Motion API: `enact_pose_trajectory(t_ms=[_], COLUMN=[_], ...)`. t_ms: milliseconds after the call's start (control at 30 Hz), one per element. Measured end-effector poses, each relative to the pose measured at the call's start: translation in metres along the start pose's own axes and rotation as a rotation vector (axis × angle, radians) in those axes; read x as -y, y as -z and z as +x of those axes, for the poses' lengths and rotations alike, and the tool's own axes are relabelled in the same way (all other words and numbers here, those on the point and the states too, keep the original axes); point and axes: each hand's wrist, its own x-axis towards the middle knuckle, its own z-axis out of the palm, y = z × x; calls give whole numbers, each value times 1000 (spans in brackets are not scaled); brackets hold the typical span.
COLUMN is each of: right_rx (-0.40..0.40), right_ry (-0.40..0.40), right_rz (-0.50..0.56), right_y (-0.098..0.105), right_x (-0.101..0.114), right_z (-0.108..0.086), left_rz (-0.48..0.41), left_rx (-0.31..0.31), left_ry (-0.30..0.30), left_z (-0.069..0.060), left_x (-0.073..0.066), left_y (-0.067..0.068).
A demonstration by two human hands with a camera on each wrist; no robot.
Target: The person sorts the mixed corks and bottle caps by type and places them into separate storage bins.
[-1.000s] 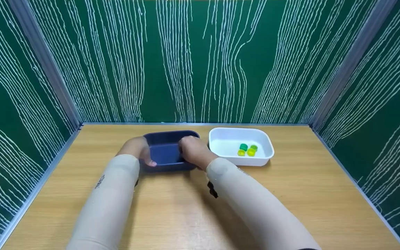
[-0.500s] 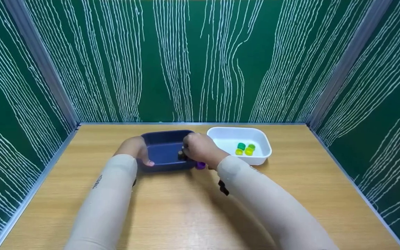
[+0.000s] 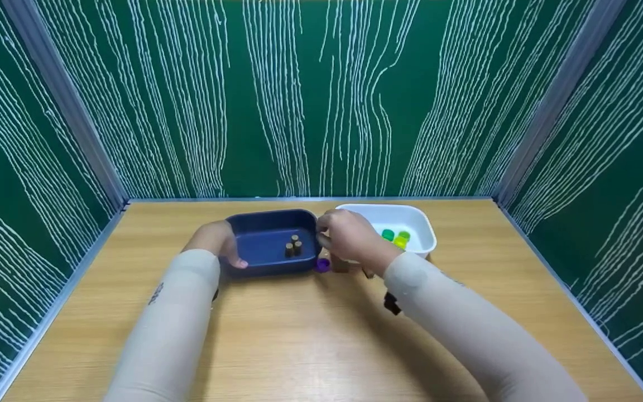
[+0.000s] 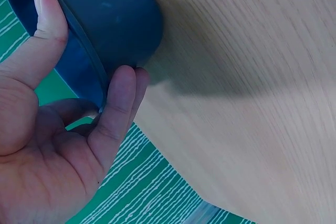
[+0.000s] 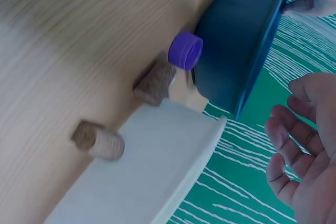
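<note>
My left hand (image 3: 215,243) grips the left end of a dark blue tray (image 3: 265,269), thumb at the rim and fingers along the outer wall (image 4: 121,19). Three short brown corks (image 3: 293,245) stand in that tray towards its right end. Over the gap between the two trays hovers my right hand (image 3: 349,234), fingers loosely curled; in the right wrist view nothing shows in its fingers (image 5: 283,135). Below it on the table are a purple bottle cap (image 5: 185,51), a brown block-like piece (image 5: 154,81) and a cork (image 5: 98,140).
A white tray (image 3: 425,223) stands to the right with several green and yellow caps (image 3: 399,241) inside, partly covered by my right hand. Green walls with white streaks (image 3: 321,100) enclose the wooden table (image 3: 277,346) at the back and sides.
My right hand has come out of the dark blue tray and moved right, over the gap. Three corks in the tray and the purple cap have come into sight. The left hand keeps its grip.
</note>
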Motion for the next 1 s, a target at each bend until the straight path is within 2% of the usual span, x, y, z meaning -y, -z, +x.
enact_pose_trajectory(t_ms=[267,500,667,1000], right_rx=[-37,-5,35,148], right_ry=[40,16,-11,-41], right_rz=[-31,-93,-129,-164], right_y=[18,23,16,-14], right_x=[-11,-26,-38,-52], right_z=[-26,-50,-66,-83], left_rz=[-6,3,21,-1], left_rx=[-29,-42,-44,-29], left_ry=[-7,-22,-17,-13], left_z=[15,14,11,9], left_x=[4,3,4,5], left_y=[-6,-6,-6,-4])
